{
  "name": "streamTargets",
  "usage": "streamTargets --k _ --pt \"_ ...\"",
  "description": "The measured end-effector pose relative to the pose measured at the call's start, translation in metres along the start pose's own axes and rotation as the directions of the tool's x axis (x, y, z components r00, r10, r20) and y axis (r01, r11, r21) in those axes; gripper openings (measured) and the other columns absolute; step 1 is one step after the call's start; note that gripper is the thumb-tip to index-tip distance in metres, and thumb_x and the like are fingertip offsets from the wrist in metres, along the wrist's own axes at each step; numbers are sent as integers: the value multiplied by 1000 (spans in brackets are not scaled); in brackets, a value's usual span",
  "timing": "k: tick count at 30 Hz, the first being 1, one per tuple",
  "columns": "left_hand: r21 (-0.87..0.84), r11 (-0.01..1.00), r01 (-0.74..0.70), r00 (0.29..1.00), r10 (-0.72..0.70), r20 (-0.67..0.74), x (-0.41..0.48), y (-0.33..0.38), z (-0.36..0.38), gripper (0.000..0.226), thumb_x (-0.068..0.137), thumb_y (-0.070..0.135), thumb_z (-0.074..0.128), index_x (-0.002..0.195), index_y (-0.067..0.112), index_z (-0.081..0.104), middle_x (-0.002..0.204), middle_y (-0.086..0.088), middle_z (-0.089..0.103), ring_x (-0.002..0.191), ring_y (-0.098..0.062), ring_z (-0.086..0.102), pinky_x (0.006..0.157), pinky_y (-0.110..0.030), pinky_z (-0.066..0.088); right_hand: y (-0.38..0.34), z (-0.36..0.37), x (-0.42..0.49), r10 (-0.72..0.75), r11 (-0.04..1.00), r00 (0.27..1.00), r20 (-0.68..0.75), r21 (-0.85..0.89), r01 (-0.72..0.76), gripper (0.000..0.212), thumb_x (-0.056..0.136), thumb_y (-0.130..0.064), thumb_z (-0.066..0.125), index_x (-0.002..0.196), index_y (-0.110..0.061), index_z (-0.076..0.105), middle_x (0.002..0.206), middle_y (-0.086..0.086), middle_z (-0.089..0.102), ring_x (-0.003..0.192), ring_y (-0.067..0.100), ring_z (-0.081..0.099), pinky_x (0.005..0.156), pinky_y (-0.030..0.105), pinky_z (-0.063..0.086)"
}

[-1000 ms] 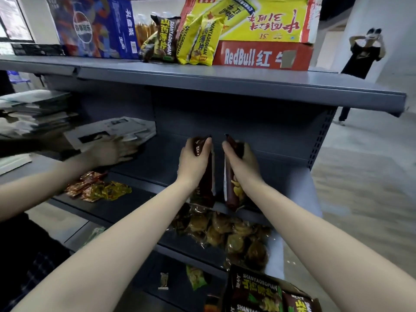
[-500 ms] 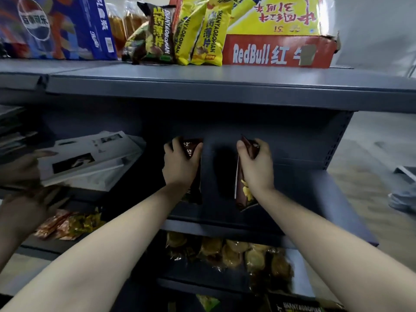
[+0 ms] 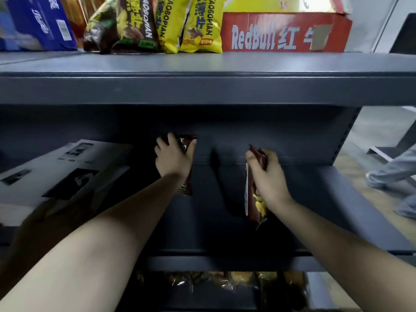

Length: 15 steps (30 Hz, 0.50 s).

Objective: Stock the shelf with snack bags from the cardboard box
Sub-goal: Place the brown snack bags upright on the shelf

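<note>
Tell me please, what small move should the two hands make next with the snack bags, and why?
Probably set both bags down upright on the middle shelf, near its rear panel. The left grip holds the left dark bag upright, the right grip holds the right dark bag, and bare shelf lies between them. Whether they rest on the board yet I cannot tell.

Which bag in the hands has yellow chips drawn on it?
The right bag, in the right hand: yellow chips show near its bottom, under the grip. The left bag, in the left hand, looks dark, with no such picture showing.
</note>
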<state>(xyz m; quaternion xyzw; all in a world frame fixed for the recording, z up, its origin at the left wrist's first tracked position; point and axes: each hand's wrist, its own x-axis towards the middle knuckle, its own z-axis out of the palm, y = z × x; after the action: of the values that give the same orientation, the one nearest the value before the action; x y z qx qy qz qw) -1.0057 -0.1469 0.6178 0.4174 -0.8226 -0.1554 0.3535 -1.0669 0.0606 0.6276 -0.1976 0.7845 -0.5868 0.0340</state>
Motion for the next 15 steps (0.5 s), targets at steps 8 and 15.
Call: streamTargets --k 8,15 --pt "-43 996 78 996 -79 -26 40 -16 32 75 87 63 44 137 7 34 139 -21 34 121 -44 37 88 -53 43 5 18 15 -20 999 1000 19 39 19 49 89 -54 51 128 -26 46 106 -2 60 88 17 58 70 30 43" --pt "-187 974 130 988 -142 -52 72 -16 55 74 90 52 47 147 12 22 149 -21 20 130 -42 26 97 -57 37 9 17 13 -11 999 1000 27 34 10 41 88 -56 50 124 -37 45 99 -19 58 72 -1 61 51 13 43"
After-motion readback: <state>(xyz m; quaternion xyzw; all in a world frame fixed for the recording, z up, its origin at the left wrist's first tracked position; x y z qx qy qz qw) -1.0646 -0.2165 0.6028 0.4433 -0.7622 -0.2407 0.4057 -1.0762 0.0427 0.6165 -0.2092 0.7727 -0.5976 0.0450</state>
